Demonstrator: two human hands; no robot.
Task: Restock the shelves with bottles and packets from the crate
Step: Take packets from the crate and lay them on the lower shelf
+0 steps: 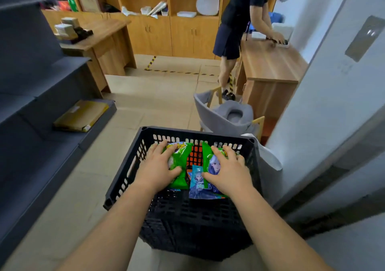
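Observation:
A black slotted crate (125, 179) stands on the floor in front of me. Both my hands reach inside it. My left hand (157, 166) grips a green snack packet (180, 158) on the crate's left side. My right hand (228, 170) grips a second green packet (210, 156) printed with a cartoon figure, on the right. Between them lies a small blue packet (196, 182), and an orange item (194, 156) shows underneath. The dark grey shelves (41, 112) rise in steps at my left.
A flat yellow-brown box (81, 115) lies on a low shelf. A grey chair (225, 114) stands just behind the crate, with a white bag (268, 162) at the crate's right. A person (239, 25) bends over a wooden desk (270, 64). A white wall runs along the right.

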